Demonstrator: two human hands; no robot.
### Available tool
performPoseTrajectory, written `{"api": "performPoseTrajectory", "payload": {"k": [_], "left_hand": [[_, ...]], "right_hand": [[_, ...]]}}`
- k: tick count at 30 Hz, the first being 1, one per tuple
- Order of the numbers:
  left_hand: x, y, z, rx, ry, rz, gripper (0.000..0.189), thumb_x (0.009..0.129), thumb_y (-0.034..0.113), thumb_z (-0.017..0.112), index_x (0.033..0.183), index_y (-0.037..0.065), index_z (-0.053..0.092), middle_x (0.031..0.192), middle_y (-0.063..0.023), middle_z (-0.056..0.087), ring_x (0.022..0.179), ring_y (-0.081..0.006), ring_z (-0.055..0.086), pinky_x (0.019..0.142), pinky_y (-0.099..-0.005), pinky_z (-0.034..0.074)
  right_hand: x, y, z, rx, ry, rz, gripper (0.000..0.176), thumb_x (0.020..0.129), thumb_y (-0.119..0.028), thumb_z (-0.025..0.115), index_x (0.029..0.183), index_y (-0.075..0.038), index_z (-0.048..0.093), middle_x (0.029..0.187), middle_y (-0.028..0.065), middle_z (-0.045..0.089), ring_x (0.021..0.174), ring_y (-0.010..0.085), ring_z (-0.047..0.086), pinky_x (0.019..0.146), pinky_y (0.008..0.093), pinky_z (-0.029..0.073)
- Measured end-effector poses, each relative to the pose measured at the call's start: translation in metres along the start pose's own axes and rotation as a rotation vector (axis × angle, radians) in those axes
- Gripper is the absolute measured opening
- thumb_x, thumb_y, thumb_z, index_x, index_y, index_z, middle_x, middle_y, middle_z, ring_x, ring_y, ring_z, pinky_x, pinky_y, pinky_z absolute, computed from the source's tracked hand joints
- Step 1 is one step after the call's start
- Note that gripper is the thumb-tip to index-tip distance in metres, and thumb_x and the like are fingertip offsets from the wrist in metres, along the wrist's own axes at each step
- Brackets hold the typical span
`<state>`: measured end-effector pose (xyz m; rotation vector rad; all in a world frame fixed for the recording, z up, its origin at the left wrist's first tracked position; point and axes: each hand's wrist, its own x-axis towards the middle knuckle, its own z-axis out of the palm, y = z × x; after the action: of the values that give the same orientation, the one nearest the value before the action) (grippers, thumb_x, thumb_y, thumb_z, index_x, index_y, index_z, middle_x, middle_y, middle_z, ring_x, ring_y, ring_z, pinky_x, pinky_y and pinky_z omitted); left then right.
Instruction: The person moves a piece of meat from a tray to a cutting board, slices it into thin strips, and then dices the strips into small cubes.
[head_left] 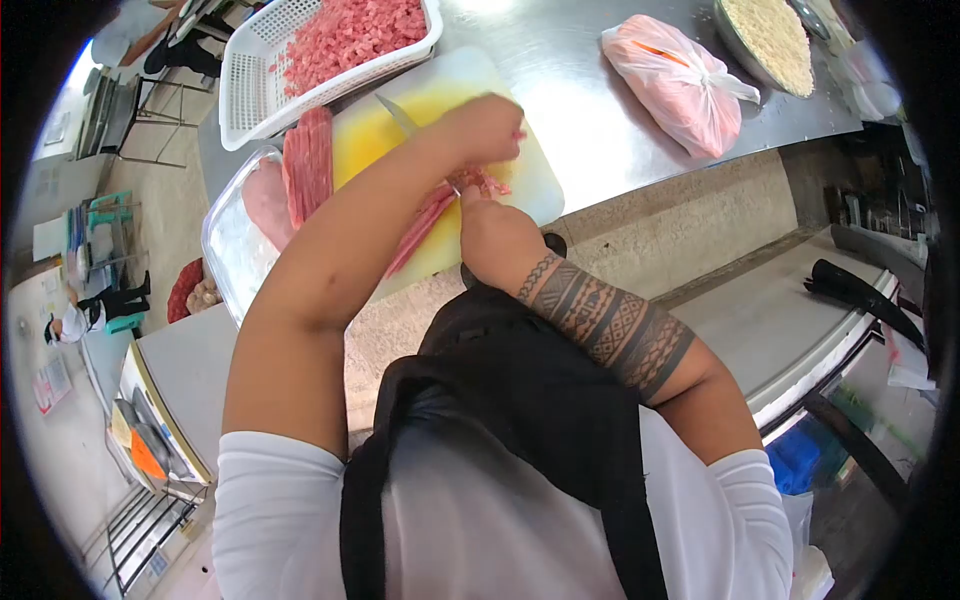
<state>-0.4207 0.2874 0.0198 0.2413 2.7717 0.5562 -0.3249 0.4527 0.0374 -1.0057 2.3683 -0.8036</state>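
My right hand, below a tattooed forearm, is closed at the near end of a knife. The blade passes under my left forearm, so its middle is hidden, and the tip shows beyond it. My left hand is curled above the far right part of the cutting board; whatever its fingers hold is out of sight. Between the hands lie small chopped meat pieces. Long meat strips lie on the board beside the knife. A larger slab of red meat rests at the board's left edge.
A white basket of diced meat stands at the back left. Nearer is a clear tray with pale meat. A tied plastic bag and a bowl of pale crumbs are on the steel table. Another person is far left.
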Motion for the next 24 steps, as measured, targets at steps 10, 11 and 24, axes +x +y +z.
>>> {"api": "performPoseTrajectory", "payload": {"k": [10, 11, 24], "left_hand": [[-0.152, -0.046, -0.013, 0.026, 0.286, -0.422, 0.023, 0.083, 0.021, 0.074, 0.094, 0.000, 0.074, 0.097, -0.0238, 0.073, 0.095, -0.0411, 0.070, 0.086, -0.0498, 0.055], [-0.159, -0.045, 0.001, 0.023, 0.363, -0.404, 0.023, 0.085, 0.021, 0.075, 0.097, 0.002, 0.075, 0.099, -0.0225, 0.073, 0.097, -0.0400, 0.069, 0.089, -0.0489, 0.055], [-0.103, 0.020, 0.063, 0.135, 0.473, -0.041, 0.021, 0.089, 0.021, 0.069, 0.104, 0.009, 0.077, 0.105, -0.0141, 0.069, 0.103, -0.0346, 0.064, 0.096, -0.0465, 0.050]], "right_hand": [[0.004, 0.017, -0.084, 0.111, -0.096, -0.012, 0.026, 0.097, -0.016, 0.059, 0.111, 0.005, 0.052, 0.089, 0.0323, 0.068, 0.089, 0.0509, 0.067, 0.080, 0.0589, 0.051], [0.005, 0.024, -0.094, 0.092, -0.085, -0.049, 0.025, 0.097, -0.015, 0.058, 0.111, 0.005, 0.052, 0.089, 0.0322, 0.068, 0.089, 0.0511, 0.067, 0.080, 0.0588, 0.051], [0.021, 0.080, -0.082, -0.192, -0.059, -0.002, 0.022, 0.096, -0.014, 0.057, 0.107, 0.004, 0.052, 0.089, 0.0313, 0.068, 0.090, 0.0502, 0.068, 0.081, 0.0585, 0.053]]}}
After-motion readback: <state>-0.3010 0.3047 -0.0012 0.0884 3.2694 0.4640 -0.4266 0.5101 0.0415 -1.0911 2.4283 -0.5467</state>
